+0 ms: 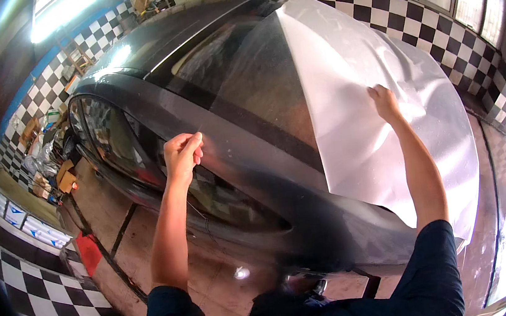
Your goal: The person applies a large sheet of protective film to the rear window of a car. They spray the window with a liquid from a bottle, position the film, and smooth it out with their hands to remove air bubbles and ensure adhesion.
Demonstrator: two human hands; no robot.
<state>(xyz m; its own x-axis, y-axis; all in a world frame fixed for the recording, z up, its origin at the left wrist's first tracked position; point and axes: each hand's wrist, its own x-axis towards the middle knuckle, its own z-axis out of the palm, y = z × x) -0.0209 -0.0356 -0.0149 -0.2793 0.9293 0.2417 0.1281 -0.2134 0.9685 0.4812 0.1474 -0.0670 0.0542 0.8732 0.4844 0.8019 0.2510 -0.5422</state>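
Right hand (386, 104), fingers curled, appears to pinch the creased white sheet (349, 128), perhaps tensioning it over the dark car (244, 135); left hand (183, 155) pinched closed, contents unclear.

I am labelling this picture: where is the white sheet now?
In the head view, the white sheet drapes over the right end of the dark car, with the right hand at it.

left hand (183, 154): curled in a pinch | right hand (386, 104): fingers bent | arms (425, 182): extended forward, apart
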